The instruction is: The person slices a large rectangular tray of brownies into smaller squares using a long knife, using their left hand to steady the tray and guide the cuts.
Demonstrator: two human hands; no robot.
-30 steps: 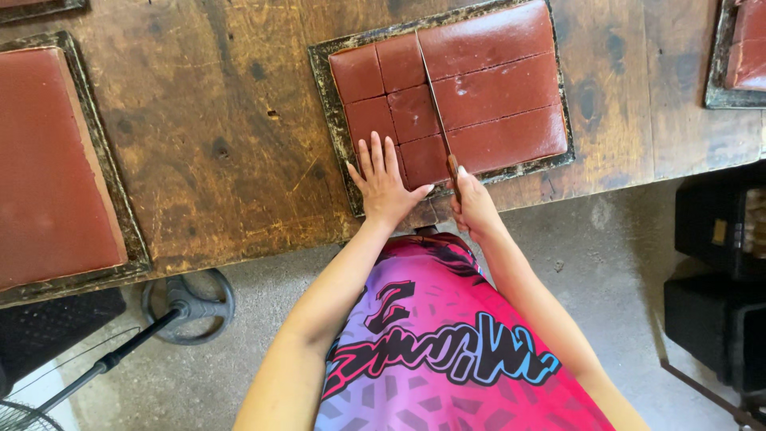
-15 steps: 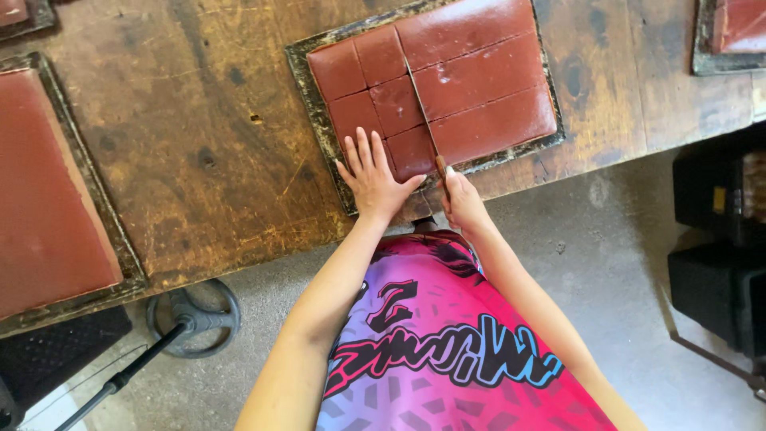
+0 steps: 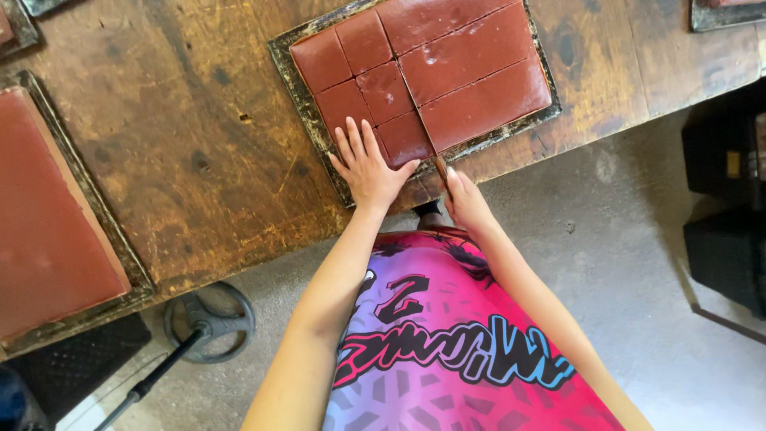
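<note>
Table (image 3: 199,144): worn wooden top; it carries every tray, and your hands work at its near edge.
Side tray (image 3: 96,231): well off to the left of your grip; its reddish-brown slab (image 3: 48,231) is uncut.
Cut tray (image 3: 307,100): dark metal rim, directly ahead of both hands.
Cut slab (image 3: 471,72): reddish-brown, already scored into blocks; small squares sit ahead of your left hand, long strips ahead and to the right of your right hand.
Left hand (image 3: 369,169): unclenched, fingers spread flat; fingertips rest on the nearest small block, palm over the tray rim.
Right hand (image 3: 467,199): clenched on the knife handle at the table edge.
Knife (image 3: 420,128): thin blade runs away from your grip along the long cut line, just beside your left thumb.
Risk: I judge that the blade could drift toward your left fingers if you press unevenly; a soft block could also smear or split crookedly; the tray might slide off the near edge if you drag toward yourself.
</note>
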